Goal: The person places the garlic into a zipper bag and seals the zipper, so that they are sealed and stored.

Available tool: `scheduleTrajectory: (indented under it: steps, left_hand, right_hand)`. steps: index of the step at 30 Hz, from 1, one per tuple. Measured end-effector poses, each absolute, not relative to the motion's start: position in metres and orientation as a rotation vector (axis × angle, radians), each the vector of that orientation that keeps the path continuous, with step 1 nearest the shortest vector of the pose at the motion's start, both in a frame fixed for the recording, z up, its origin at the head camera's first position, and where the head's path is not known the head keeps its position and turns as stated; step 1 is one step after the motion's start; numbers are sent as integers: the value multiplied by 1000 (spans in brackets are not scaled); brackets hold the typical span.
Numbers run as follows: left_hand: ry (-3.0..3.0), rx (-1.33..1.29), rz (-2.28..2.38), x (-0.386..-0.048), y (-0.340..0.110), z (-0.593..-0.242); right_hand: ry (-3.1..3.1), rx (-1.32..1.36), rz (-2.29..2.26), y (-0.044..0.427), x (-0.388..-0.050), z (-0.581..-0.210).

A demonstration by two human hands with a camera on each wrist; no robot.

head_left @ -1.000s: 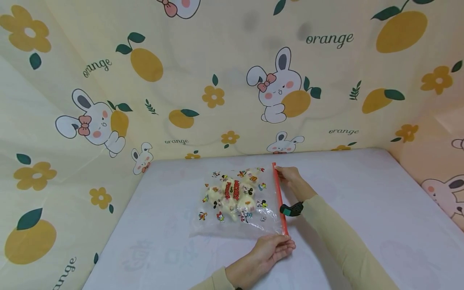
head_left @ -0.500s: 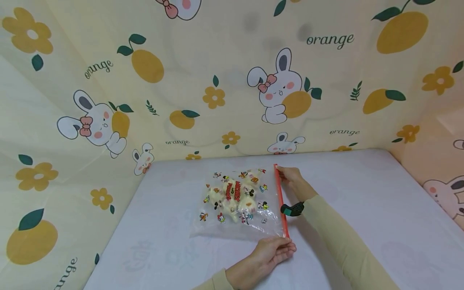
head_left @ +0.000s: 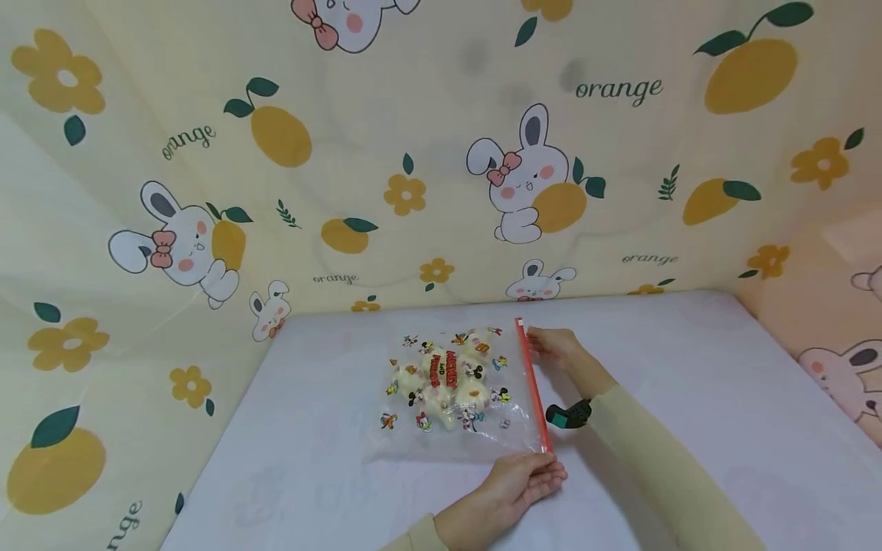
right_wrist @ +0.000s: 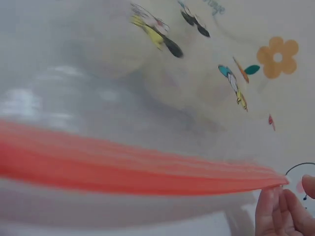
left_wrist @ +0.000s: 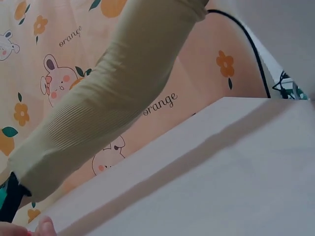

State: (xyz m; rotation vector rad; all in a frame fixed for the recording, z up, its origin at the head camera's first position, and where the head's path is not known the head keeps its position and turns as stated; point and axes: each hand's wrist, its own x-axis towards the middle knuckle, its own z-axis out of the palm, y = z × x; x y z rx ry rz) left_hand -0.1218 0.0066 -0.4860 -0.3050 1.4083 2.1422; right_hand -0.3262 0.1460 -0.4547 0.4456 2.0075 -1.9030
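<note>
A clear zip bag (head_left: 441, 444) printed with cartoon figures lies on the table, its red zip strip (head_left: 534, 390) along the right side. Several cream-coloured rounded pieces (head_left: 472, 394) sit inside, partly hidden by the print. My left hand (head_left: 513, 486) pinches the near end of the strip. At the far end, my right hand (head_left: 554, 346) is just right of the strip. The right wrist view shows its fingers (right_wrist: 278, 211) by the strip's tip, touching or nearly so, with the thumb apart from them. Only a bit of the left hand (left_wrist: 37, 228) appears in the left wrist view.
The bag rests on a white-covered table (head_left: 303, 383). Behind and at the sides hangs a cream curtain (head_left: 406, 122) printed with rabbits and oranges. Dark cables (left_wrist: 283, 86) show past the table in the left wrist view.
My right hand has loosened from the strip's far end and shifted slightly right, baring the tip. The left hand keeps its hold on the near end. The head view has tilted slightly.
</note>
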Motion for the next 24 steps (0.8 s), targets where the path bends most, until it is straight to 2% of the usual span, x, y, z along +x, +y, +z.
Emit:
scheduleTrajectory:
  steps: [14,19,24]
  left_hand:
    - [1375,-323,2063,-126,2,-483]
    - [1405,-281,2015,-124,-3,-473]
    - [1476,-180,2070,-137,-18,-457]
  right_hand:
    - [1988,272,-1853,157,-302,-438]
    - [2019,240,-1829,164,-296,-429]
    - [2152,153,-1777,171,-292,-416]
